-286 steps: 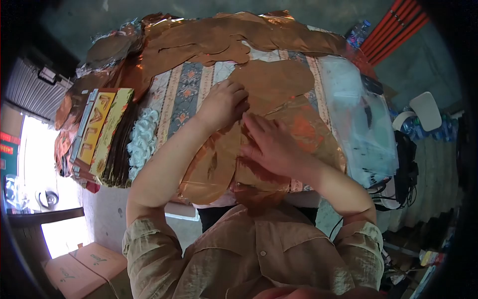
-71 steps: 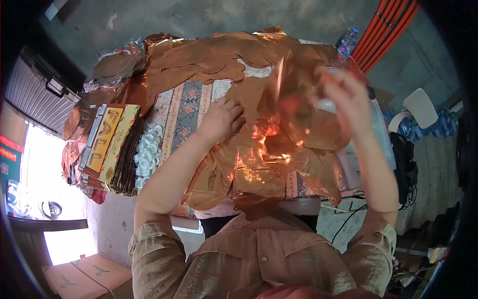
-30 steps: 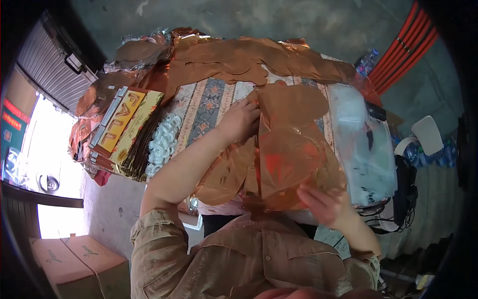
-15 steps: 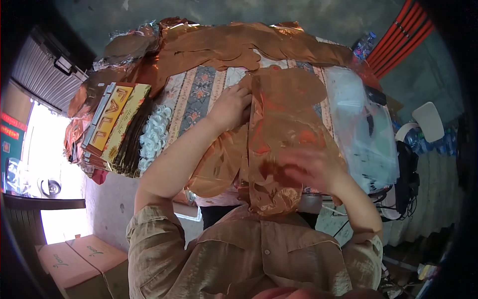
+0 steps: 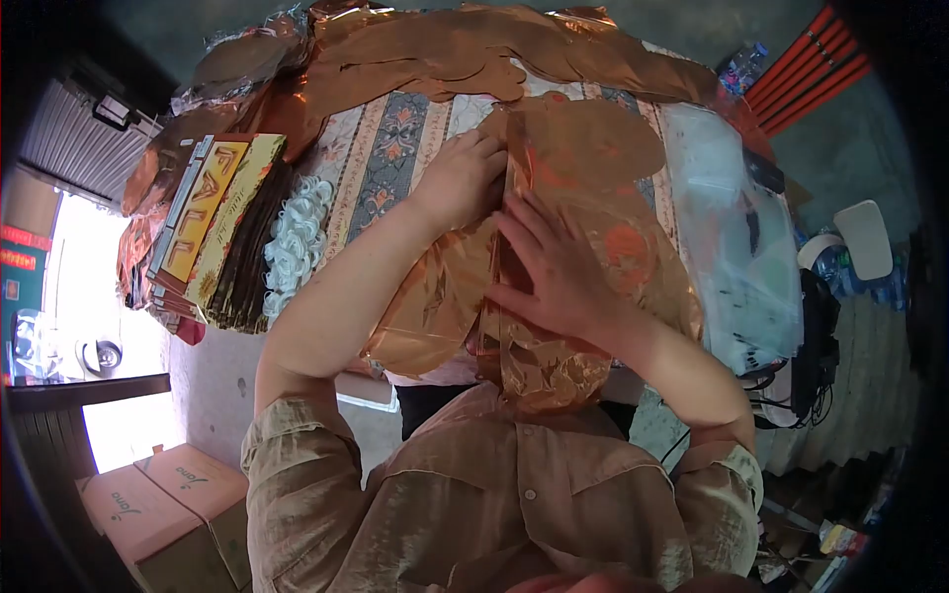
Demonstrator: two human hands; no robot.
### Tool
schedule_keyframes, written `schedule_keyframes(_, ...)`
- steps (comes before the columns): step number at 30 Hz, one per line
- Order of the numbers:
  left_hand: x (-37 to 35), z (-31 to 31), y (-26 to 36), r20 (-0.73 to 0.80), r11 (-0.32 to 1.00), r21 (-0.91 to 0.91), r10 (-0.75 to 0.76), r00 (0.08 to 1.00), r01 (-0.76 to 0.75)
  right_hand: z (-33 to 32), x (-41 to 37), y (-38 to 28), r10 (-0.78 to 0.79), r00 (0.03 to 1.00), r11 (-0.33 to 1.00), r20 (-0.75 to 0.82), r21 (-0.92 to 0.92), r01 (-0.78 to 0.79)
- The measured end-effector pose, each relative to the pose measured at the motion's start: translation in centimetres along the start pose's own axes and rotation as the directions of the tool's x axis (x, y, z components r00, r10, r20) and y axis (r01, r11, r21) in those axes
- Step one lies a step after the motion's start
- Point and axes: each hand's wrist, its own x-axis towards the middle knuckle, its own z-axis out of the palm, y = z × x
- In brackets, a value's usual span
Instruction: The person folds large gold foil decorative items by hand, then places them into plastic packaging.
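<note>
A copper-coloured foil sheet with rounded outlines lies before me, a straight folded edge running down its middle. At the upper part of this fold, my left hand is closed with bent fingers on the foil; its fingertips are partly hidden. My right hand lies spread on the foil just right of the fold, fingers stretched out and holding nothing. Below it, the foil's crumpled lower end hangs over the table edge against my shirt.
More copper foil pieces lie along the table's far side. At left are a stack of printed FALL packages and white curled ribbons. Clear plastic bags lie at right, near a water bottle. A cardboard box stands on the floor.
My right hand has moved left and up from over the right part of the foil to the fold, its fingers now spread. My left hand stays at the fold. The view has shifted slightly.
</note>
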Motion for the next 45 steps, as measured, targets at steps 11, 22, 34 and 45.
schedule_keyframes(11,2.4,-5.2,-0.4,0.063,0.976,-0.126,-0.170,0.983,0.177,2.4,-0.4,0.0,0.033,0.999,0.991,-0.007,-0.129,-0.033)
schedule_keyframes(22,-5.8,-12.3,7.1,0.359,0.950,-0.156,-0.202,0.911,0.272,1.0,0.3,0.2,0.069,0.992,0.993,0.106,-0.100,-0.059)
schedule_keyframes(34,-12.7,-11.6,7.6,0.281,0.946,-0.133,-0.249,0.927,0.294,0.8,-0.2,0.2,0.064,0.988,0.993,0.141,-0.103,-0.050)
schedule_keyframes(45,-11.7,-13.0,6.7,0.314,0.894,-0.291,-0.247,0.917,0.341,0.9,-0.1,-0.1,0.045,0.988,0.997,0.150,-0.073,-0.034)
